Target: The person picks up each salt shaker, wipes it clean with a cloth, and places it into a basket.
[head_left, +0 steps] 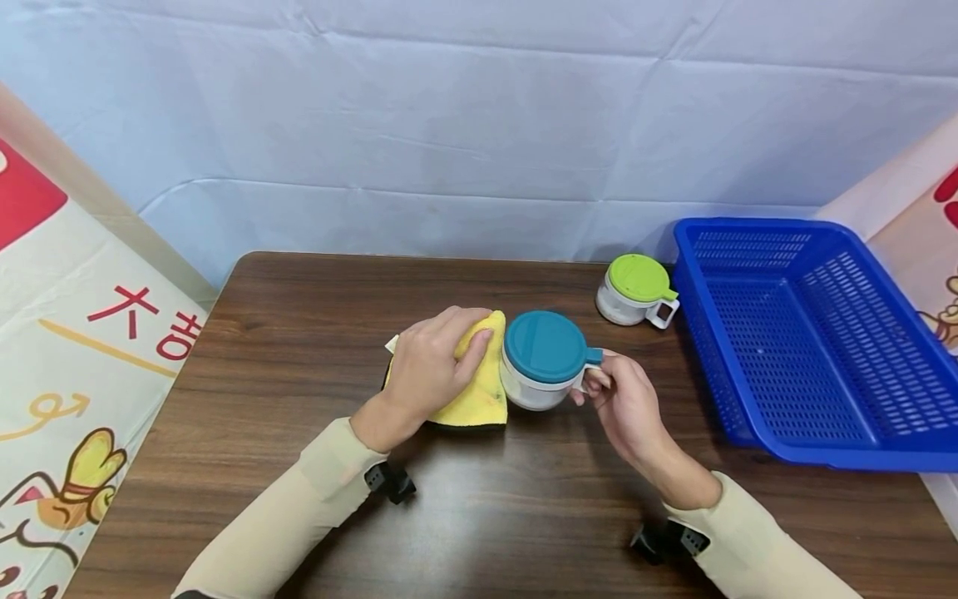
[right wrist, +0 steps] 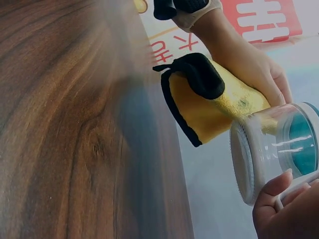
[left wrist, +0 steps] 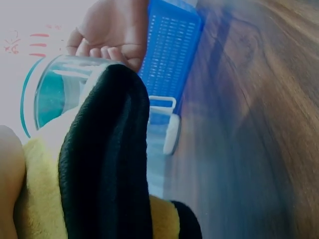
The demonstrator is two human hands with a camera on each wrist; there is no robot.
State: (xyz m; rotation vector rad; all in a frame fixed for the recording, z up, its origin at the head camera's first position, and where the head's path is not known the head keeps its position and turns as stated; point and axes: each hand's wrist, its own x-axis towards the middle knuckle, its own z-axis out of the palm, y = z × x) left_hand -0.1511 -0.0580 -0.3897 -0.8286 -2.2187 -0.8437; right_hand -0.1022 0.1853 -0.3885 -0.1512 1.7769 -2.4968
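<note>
On my head view, the left hand grips a yellow cloth against the teal-lidded jar; the right hand holds the jar's handle. Left wrist: black edging partly covers the jar. Right wrist: I see it above the table.

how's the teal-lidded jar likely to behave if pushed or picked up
The jar's wall looks smooth and shiny, so it may be slippery to grip. That clear, hard-looking wall could be glass or plastic, so a knock might crack it. Its squat shape suggests that, upright, it would probably slide rather than tip under a gentle push.
</note>
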